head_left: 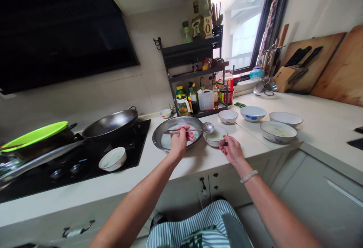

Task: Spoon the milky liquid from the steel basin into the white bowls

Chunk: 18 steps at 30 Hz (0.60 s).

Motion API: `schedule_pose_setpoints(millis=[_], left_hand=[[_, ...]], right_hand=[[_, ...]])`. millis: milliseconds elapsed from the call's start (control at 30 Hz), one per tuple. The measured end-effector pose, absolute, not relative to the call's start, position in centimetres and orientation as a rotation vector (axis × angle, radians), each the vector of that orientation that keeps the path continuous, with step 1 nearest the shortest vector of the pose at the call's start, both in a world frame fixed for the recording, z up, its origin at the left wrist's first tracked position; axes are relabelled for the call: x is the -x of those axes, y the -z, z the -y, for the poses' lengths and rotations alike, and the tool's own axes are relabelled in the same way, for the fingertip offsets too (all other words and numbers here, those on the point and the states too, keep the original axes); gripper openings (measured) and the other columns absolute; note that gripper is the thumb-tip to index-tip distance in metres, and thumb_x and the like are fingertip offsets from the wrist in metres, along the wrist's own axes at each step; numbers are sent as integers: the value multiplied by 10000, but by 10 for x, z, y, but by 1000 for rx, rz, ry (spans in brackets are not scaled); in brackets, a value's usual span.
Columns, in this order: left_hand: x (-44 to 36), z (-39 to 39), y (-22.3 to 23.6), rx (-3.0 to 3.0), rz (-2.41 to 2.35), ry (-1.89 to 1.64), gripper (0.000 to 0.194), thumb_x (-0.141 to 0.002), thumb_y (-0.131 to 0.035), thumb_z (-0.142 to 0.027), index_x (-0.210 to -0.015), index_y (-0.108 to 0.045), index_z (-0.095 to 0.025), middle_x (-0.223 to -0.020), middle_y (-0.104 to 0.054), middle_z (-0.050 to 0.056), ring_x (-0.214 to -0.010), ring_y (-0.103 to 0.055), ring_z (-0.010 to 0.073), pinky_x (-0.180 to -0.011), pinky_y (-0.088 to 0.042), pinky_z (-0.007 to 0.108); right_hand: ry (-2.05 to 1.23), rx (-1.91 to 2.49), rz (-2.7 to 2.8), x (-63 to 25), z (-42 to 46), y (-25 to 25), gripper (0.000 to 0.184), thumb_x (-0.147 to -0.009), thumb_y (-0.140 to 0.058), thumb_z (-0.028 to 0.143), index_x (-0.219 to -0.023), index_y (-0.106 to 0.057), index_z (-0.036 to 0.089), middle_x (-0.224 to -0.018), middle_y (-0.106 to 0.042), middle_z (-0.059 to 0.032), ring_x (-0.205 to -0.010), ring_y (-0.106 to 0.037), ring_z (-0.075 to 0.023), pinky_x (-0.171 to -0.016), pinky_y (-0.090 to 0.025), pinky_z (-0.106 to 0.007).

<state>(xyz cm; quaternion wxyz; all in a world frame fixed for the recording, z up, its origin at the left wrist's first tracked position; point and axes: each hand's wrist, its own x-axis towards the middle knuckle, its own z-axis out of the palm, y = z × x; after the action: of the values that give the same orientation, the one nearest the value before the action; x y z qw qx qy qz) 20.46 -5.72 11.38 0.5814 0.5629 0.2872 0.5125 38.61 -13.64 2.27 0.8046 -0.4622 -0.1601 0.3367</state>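
Note:
My left hand [181, 139] is closed round the handle of a metal ladle [208, 127], above a wide steel basin [157, 126] of pale soup with bits of green. The ladle's bowl is past the basin's right rim, at the near side of a small patterned bowl [214, 141] with pale liquid in it. Fingers of my right hand [231, 149] pinch that bowl's right rim. Whether the ladle touches the bowl I cannot tell.
Filled bowl [278, 138], blue-flowered bowl [253, 117] and other bowls [228, 121] stand to the right. Leftward are a bowl [112, 163] on the black stove [85, 172], a wok [112, 124] and a green strainer [36, 134]. Behind is a bottle rack [191, 74].

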Motion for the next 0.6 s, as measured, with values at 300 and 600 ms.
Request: schedule_pose_setpoints(millis=[300, 600], left_hand=[[-167, 19, -115, -1261, -860, -1342, 117, -796, -490, -182, -799, -596, -130, -513, -593, -2, -451, -597, 132, -462, -481, 226], [-161, 25, -92, -1672, -935, -1173, 110, -805, -513, -223, -796, -596, -152, -506, -569, -17, -410, -589, 149, -378, -476, 235]], right_hand=[[-705, 1000, 353, -385, 137, -26, 331, -566, -742, 384, -741, -531, 197, -504, -561, 29, -370, -497, -101, -326, -261, -176], [-713, 998, 346, -385, 137, -25, 333, -562, -733, 365, -758, -524, 197, -518, -570, 27, -373, -503, -101, -326, -258, -172]])
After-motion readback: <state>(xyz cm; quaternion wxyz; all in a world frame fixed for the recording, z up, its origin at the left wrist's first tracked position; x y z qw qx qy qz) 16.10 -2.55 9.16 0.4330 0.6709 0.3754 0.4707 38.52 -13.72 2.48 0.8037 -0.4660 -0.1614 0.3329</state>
